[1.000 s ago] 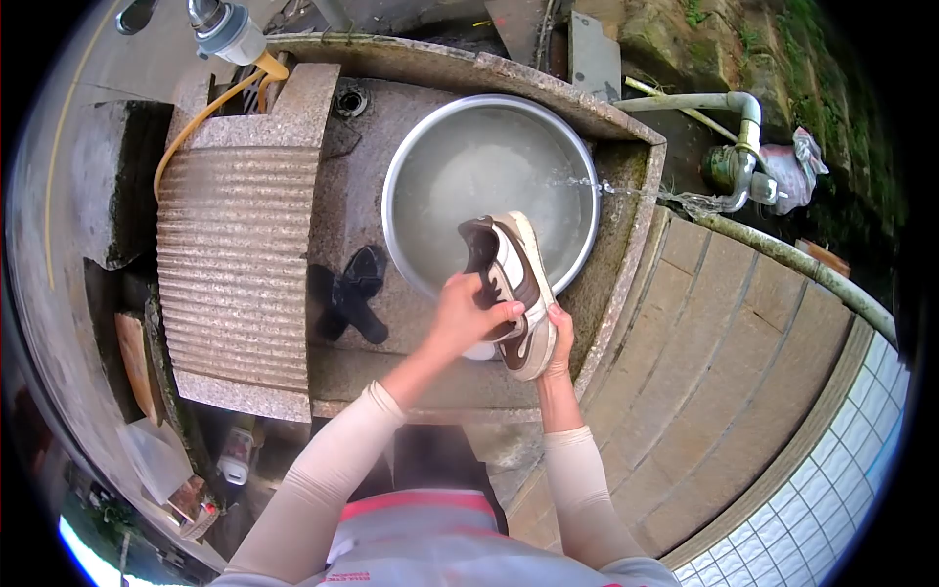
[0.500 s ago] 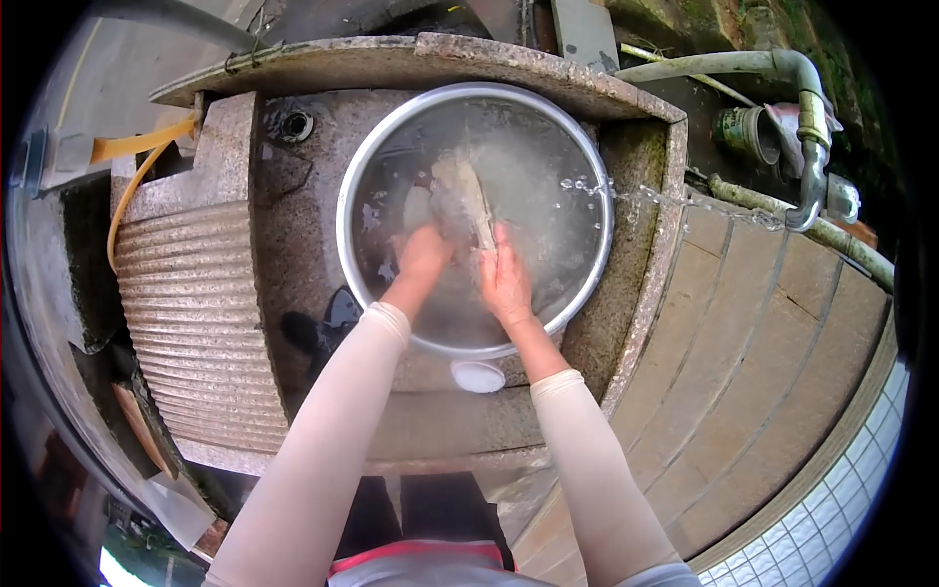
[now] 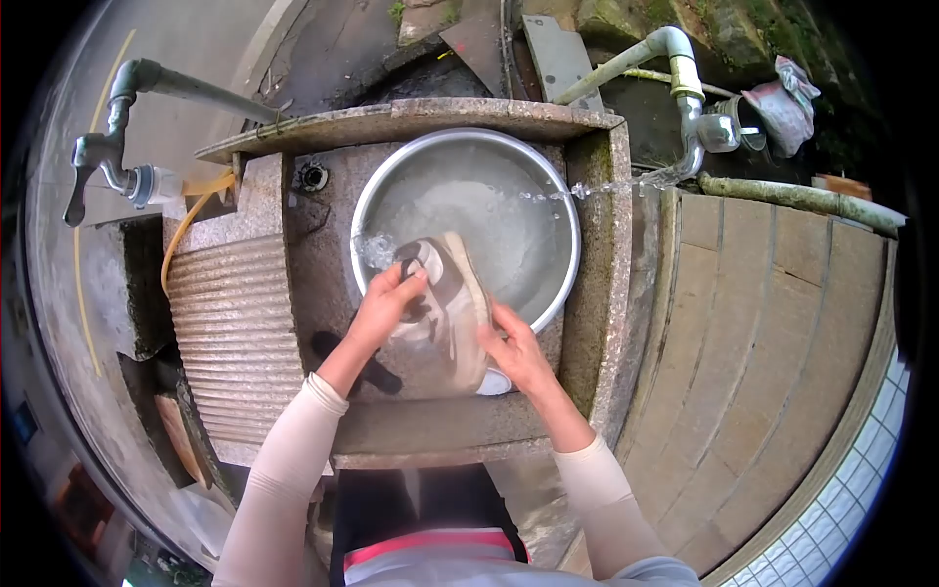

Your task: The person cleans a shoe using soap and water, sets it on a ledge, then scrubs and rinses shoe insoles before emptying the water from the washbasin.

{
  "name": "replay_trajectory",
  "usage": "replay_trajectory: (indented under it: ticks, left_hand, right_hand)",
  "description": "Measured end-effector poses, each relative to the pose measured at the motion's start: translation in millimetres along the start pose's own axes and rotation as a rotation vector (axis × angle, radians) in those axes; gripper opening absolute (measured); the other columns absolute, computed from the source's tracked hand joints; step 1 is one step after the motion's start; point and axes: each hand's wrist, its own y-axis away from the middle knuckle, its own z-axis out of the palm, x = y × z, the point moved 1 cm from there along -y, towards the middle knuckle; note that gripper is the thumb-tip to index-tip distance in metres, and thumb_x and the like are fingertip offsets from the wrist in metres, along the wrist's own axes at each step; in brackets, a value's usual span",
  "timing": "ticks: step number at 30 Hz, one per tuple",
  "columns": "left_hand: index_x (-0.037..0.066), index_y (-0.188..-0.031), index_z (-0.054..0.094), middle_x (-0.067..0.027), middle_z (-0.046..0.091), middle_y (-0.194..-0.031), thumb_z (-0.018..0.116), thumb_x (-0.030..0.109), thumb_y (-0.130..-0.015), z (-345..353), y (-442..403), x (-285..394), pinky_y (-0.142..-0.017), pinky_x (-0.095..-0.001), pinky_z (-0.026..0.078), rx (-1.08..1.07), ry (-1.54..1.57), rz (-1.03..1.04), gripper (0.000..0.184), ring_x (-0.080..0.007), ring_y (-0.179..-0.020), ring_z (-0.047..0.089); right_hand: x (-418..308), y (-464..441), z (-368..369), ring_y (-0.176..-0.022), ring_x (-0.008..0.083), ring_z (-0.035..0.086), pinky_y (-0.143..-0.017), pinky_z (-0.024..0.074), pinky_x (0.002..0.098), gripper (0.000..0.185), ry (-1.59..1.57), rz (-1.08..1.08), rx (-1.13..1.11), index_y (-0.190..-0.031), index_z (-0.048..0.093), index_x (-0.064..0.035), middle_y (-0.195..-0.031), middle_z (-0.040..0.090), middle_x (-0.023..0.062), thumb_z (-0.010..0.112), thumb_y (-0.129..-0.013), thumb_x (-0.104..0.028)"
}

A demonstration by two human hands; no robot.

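Note:
A wet beige and brown sneaker (image 3: 452, 318) is held over the near rim of a large metal basin (image 3: 572, 220). My left hand (image 3: 386, 301) is closed on the shoe's dark-edged upper. Along the pale sole, my right hand (image 3: 518, 350) grips the other side, its fingertips partly hidden behind the shoe. Cloudy water (image 3: 479, 210) fills much of the basin, with a splash near its left rim. Below the shoe, a small white object (image 3: 495, 382) shows beside my right hand. A dark item (image 3: 377, 374), perhaps another shoe, lies in the stone sink under my left wrist.
Water runs from the right tap (image 3: 690, 147) into the basin. Another tap (image 3: 108, 161) stands at the left with a yellow hose. A ribbed stone washboard (image 3: 235, 333) forms the sink's left side. Stone slabs (image 3: 743, 342) lie to the right.
The sneaker has come up out of the water toward me, over the basin's near rim. Both hands have moved with it. The view has shifted, bringing the left tap fully into sight.

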Motion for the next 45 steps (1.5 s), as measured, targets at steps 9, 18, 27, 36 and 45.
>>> replay_trajectory:
  ticks: [9, 18, 27, 36, 45]
  left_hand:
    - [-0.001, -0.118, 0.053, -0.0127, 0.062, -0.111, 0.046, 0.035, -0.094, 51, 41, -12, -0.085, -0.0357, 0.051, -0.118, 1.024, -0.211, 0.043, -0.0244, -0.101, 0.061]
    - [0.006, -0.136, 0.034, -0.0143, 0.043, -0.135, 0.033, 0.074, -0.081, 25, -35, -62, -0.102, -0.0670, 0.016, -0.213, 0.904, -0.316, 0.088, -0.0364, -0.123, 0.041]
    - [0.007, -0.122, 0.046, -0.0132, 0.051, -0.120, 0.048, 0.046, -0.091, 3, -80, -96, -0.095, -0.0494, 0.033, 0.011, 0.899, -0.252, 0.050, -0.0297, -0.108, 0.049]
    - [-0.005, -0.121, 0.046, -0.0147, 0.057, -0.114, 0.060, 0.022, -0.088, -12, 61, -20, -0.099, -0.0432, 0.036, 0.183, -0.793, 0.116, 0.044, -0.0257, -0.108, 0.054]
    - [-0.001, -0.105, 0.061, -0.0040, 0.065, -0.095, 0.067, 0.008, -0.082, 8, 87, -39, -0.080, -0.0250, 0.044, 0.325, 0.093, 0.038, 0.026, -0.0089, -0.087, 0.058]
  right_hand:
    - [-66, 22, -1, -0.120, 0.0418, 0.035, -0.101, 0.0319, 0.0475, 0.119, 0.766, -0.739, 0.078, -0.143, 0.030, -0.0139, -0.136, 0.031, 0.0213, 0.085, -0.044, -0.051]
    - [28, -76, -38, -0.095, 0.0308, 0.045, -0.090, 0.0399, 0.0420, 0.115, 0.810, -0.360, 0.375, -0.144, 0.029, -0.0246, -0.105, 0.042, 0.0152, 0.087, -0.047, -0.045]
    - [92, -132, -9, -0.085, 0.0359, 0.054, -0.078, 0.0454, 0.0404, 0.097, 0.689, 0.061, 0.718, -0.140, 0.038, -0.0273, -0.089, 0.051, 0.0199, 0.079, -0.056, -0.056]
    - [80, -111, 59, -0.110, 0.0250, 0.054, -0.092, 0.0453, 0.0434, 0.071, -0.975, 0.364, -0.049, -0.132, 0.041, -0.0071, -0.124, 0.053, 0.0111, 0.065, -0.080, -0.050]
    - [30, -53, 58, -0.099, 0.0209, 0.060, -0.084, 0.0496, 0.0400, 0.052, -0.528, 0.341, -0.006, -0.126, 0.048, -0.0065, -0.112, 0.061, 0.0090, 0.060, -0.087, -0.040]
